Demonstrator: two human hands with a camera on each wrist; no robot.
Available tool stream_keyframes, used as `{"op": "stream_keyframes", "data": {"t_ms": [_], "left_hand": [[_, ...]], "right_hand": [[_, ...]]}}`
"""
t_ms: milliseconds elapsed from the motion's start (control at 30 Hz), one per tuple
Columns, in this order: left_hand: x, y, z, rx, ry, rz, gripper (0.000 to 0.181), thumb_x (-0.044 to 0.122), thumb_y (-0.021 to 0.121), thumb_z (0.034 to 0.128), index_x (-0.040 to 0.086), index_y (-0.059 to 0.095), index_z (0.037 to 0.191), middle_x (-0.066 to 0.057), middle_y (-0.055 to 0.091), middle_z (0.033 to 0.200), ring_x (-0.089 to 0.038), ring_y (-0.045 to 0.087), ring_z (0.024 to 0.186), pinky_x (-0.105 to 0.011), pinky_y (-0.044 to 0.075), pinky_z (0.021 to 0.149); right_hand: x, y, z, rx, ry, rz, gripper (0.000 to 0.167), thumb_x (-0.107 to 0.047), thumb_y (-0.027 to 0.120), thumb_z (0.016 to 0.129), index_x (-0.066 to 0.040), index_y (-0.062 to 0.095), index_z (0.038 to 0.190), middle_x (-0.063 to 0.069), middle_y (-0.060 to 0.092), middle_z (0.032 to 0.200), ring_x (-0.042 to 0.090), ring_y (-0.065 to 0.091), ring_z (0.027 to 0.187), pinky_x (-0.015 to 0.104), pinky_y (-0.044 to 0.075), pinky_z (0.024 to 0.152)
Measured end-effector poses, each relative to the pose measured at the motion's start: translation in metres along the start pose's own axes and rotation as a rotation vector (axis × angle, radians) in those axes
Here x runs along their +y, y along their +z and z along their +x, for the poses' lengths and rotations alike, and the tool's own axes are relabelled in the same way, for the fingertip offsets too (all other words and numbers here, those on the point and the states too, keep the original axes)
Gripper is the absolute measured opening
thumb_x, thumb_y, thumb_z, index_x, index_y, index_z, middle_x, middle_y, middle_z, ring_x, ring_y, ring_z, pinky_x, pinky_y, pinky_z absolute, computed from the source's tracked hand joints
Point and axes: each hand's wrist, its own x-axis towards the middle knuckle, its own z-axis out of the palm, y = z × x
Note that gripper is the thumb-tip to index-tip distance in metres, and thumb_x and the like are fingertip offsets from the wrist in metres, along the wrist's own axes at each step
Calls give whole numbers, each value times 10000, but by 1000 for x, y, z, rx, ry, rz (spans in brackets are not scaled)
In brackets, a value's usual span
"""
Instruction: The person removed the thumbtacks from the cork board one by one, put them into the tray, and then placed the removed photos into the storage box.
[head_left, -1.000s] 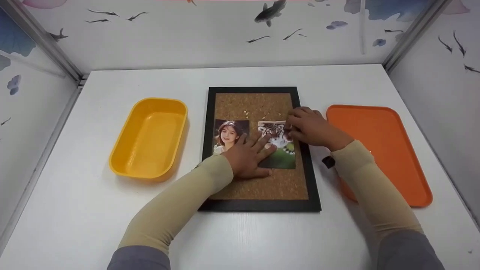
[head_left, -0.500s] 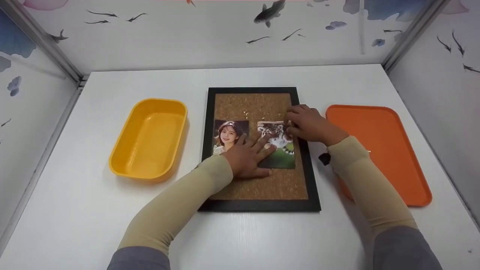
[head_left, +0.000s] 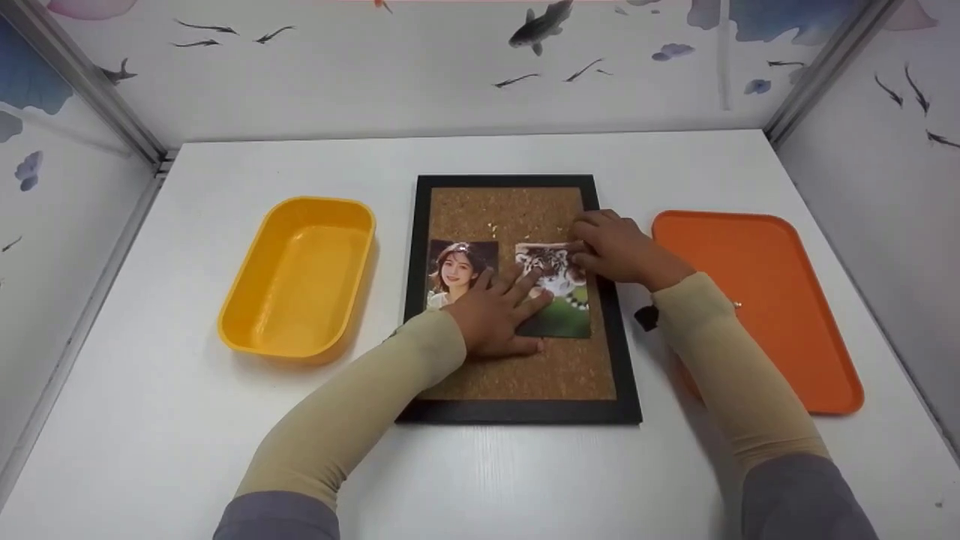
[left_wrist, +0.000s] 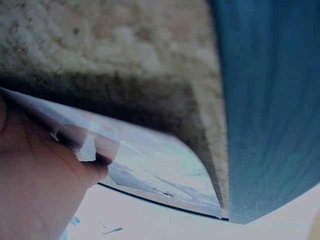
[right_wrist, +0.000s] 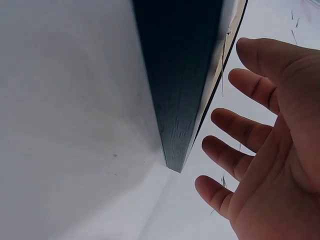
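A cork board [head_left: 525, 375] in a black frame lies on the table with two photos on it. At the left is a portrait photo of a person [head_left: 442, 259], and at the right a tiger photo [head_left: 559, 321]. My left hand [head_left: 495, 315] rests with spread fingers across both photos, hiding parts of them. In the left wrist view a photo's lower edge [left_wrist: 165, 155] curves up off the cork near this hand. My right hand [head_left: 615, 247] is at the tiger photo's upper right corner, its fingers loosely bent; the right wrist view shows nothing between thumb and fingers.
A yellow bin [head_left: 300, 292] stands left of the board. An orange tray [head_left: 772, 262] lies to the right, partly under the right forearm, with tiny shiny bits [head_left: 738, 304] on it. Small bright specks [head_left: 492, 226] dot the cork above the photos.
My right hand and forearm have shifted slightly left and up at the tiger photo's corner. The left hand, photos and board have stayed in place.
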Motion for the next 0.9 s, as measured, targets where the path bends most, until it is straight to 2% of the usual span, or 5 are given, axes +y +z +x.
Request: {"op": "stream_keyframes", "data": {"t_ms": [133,433,700,900], "left_hand": [[0,1,1,-2,0,5,802,723,225,970,273,59,1612,-63,-5,1668,-318,-27,1512,-548,103,1176],[-3,10,8,-15,-10,14,816,751,187,952,297,11,1606,-43,-59,1666,-311,-76,1508,-553,84,1177],[-1,4,3,-16,-3,-3,803,727,216,968,279,35,1610,-63,-39,1667,-318,-50,1511,-556,89,1175],[0,0,-1,2,6,-10,793,704,257,980,264,68,1612,-73,-16,1666,-321,-12,1512,-557,105,1174]], "right_hand": [[1,0,-1,24,-20,4,220,-213,622,976,-68,630,1142,160,549,1296,394,482,1215,608,404,936],[1,2,0,1,0,-8,215,-214,613,981,-68,619,1139,164,558,1272,394,511,1165,597,423,903],[3,6,0,-21,45,-24,285,-232,606,980,-67,635,1210,180,527,1357,404,445,1275,632,386,959],[2,7,1,-9,59,-28,311,-264,611,979,-47,627,1201,185,531,1348,400,435,1282,625,387,957]]}}
